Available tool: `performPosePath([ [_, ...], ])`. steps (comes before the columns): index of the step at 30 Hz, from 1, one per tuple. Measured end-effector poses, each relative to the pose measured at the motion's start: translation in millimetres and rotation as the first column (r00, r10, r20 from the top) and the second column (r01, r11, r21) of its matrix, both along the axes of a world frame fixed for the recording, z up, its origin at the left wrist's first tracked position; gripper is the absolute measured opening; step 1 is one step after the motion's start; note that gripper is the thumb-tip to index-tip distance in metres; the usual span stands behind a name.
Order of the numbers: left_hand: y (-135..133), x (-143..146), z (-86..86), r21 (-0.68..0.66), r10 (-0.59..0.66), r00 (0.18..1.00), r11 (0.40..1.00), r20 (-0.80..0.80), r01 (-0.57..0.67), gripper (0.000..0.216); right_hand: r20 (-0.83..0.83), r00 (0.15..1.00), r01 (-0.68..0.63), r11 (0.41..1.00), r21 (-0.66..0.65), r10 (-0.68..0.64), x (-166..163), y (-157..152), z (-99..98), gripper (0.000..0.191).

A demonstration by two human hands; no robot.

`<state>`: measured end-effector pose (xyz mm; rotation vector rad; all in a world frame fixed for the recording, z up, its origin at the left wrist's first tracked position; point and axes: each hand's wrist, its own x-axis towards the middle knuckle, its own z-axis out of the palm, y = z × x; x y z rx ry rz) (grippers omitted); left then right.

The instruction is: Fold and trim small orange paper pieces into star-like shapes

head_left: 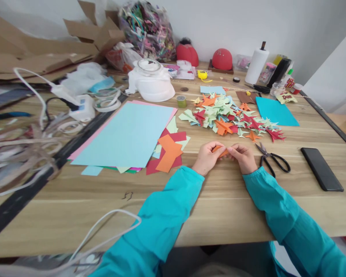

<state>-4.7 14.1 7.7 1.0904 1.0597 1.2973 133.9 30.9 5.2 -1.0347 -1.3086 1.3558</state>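
Left hand [207,157] and right hand [243,157] nearly meet, fingertips of each pinching one orange paper piece [220,150] between them. Far beyond my left hand: open cardboard box [20,38], contents not discernible. Beyond both hands, leftward: clear plastic bag [148,32], stuffed with multicoloured items I cannot identify. Left of my hands: paper sheets [127,134], stacked, light blue on top. Just beyond my hands: folded paper shapes [223,126], piled, mostly pale green, orange, red. Farther off, right side: small clear jar [267,72], pink contents, details blurred.
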Motion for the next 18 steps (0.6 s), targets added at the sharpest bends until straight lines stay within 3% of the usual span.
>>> performPosePath([
  [10, -1.2, -1.0, 4.2, -0.038, -0.015, 0.999, 0.999, 0.037, 0.016, 0.024, -0.031, 0.999, 0.044, 0.999, -0.020, -0.045, 0.0, 1.3, -1.3, 0.033],
  [18, -2.1, -1.2, 4.3, -0.041, -0.046, 0.999, 0.998, 0.022, 0.047, 0.024, 0.002, 0.999, -0.045, 0.999, -0.003, 0.045, -0.7, -0.6, 3.0, 0.035],
])
